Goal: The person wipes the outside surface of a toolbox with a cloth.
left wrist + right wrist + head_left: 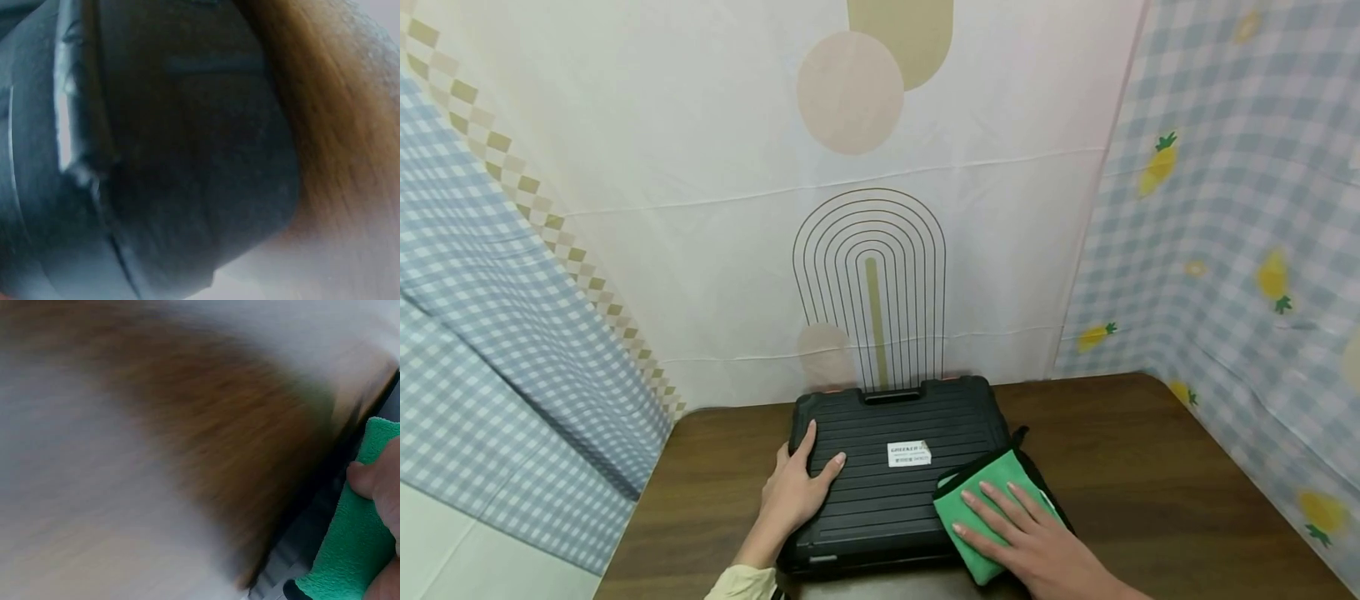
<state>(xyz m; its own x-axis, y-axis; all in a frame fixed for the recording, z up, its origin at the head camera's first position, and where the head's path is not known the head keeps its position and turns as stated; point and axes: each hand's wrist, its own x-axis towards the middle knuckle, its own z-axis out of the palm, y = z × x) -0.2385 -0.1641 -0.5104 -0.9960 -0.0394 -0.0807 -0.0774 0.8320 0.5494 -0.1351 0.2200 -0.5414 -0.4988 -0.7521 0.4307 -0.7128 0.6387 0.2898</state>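
The left hand [792, 492] rests unclenched on a black case [880, 500]. The right hand [1033, 533], fingers outstretched, presses a green cloth [953, 505] against it.

Head view: bright, soft, even light. I note the pale backdrop [722, 167] close to washed out, creases faintly shaded; the patterned right-hand curtain [1225, 200] softens toward the frame edge. Print on the white label [909, 454] only partly legible. Left wrist: dim, soft focus throughout; black case [187, 137] sunk in shadow, one pale glint along its ridge; tabletop [340, 125] bleached lower right. Right wrist: wood smeared by blur, whitish glare left and above; green cloth [353, 547] under my right hand [386, 487] sharper, nap readable.
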